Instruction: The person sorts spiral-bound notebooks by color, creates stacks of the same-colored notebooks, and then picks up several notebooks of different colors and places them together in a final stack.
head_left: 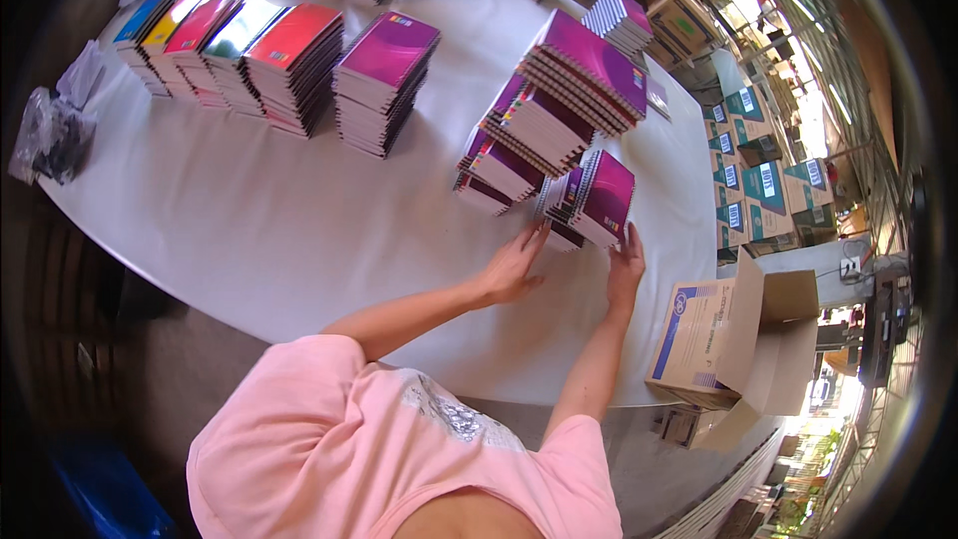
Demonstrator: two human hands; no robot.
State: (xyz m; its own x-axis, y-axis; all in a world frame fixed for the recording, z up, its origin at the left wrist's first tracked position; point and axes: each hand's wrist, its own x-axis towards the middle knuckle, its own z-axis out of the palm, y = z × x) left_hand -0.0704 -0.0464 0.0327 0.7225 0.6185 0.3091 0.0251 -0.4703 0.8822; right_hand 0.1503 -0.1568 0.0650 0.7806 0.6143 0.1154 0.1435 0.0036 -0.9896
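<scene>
A small group of purple spiral notebooks stands between my two hands, right of the table's middle, with the top ones lying at an angle. At its near left edge, the fingers of my left hand press against the notebooks, with the thumb apart. My right hand grips the near right corner, its fingertips along the side. Just beyond rises a taller, crosswise-layered pile of purple notebooks. How far my fingertips reach under or behind the notebooks is hidden.
A purple notebook stack and a row of stacks with blue, yellow, pink, green and red covers stand on the white table. An opened cardboard box is at the right edge. Closed cartons are piled beyond.
</scene>
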